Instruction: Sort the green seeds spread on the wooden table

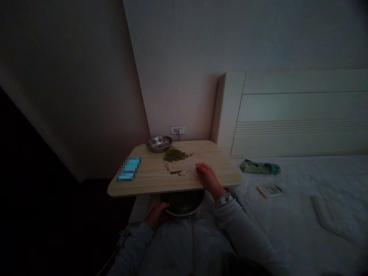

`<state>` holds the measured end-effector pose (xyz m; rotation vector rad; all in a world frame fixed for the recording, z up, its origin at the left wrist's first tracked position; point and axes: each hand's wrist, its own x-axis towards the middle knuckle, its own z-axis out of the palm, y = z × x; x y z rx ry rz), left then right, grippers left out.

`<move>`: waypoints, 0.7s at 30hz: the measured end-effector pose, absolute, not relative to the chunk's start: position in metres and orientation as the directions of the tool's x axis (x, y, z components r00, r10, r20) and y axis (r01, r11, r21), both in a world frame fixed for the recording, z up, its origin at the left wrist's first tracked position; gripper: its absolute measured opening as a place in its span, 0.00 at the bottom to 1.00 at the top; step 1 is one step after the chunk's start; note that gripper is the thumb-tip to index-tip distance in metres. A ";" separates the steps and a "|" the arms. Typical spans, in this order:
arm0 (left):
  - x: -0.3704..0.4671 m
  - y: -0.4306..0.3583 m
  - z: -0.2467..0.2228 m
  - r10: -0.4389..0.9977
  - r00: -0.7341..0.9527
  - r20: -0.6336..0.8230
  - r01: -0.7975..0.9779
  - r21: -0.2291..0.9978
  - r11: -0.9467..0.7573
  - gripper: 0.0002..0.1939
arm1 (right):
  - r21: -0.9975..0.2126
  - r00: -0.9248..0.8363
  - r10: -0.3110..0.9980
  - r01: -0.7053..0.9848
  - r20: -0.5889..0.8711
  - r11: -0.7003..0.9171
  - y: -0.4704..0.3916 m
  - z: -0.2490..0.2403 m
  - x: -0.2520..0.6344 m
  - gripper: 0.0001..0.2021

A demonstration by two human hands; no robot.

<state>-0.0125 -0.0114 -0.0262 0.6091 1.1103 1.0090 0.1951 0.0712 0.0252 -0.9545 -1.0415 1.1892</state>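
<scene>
A heap of small dark green grains (174,155) lies on the pale wooden table (155,184), with a thinner scatter of grains nearer its front edge. My right hand (207,178) is over the right part of the table, its fingers closed on a pale, see-through thing I cannot make out. Below the front edge, my left hand (157,214) grips the left rim of a dark bowl (184,205) with a light rim, held at my lap. A shiny metal bowl (160,143) stands at the table's back left corner.
A phone with a blurred lit screen (130,168) lies at the table's left. Behind is a wall with a socket (178,130). On the bed (299,211) at the right are a green bottle (260,167), a small pale box (271,191) and a folded white item (329,216).
</scene>
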 end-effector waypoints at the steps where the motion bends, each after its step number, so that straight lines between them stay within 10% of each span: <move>1: -0.012 -0.012 -0.026 0.893 0.090 -0.442 -0.347 0.826 0.444 0.18 | -0.946 0.093 0.990 -0.297 0.108 0.131 0.073 0.024 0.197 0.10; 21: -0.007 -0.015 -0.011 0.874 0.079 -0.479 -0.352 0.807 0.474 0.17 | -0.917 0.099 0.993 -0.387 0.067 0.100 0.077 0.022 0.204 0.08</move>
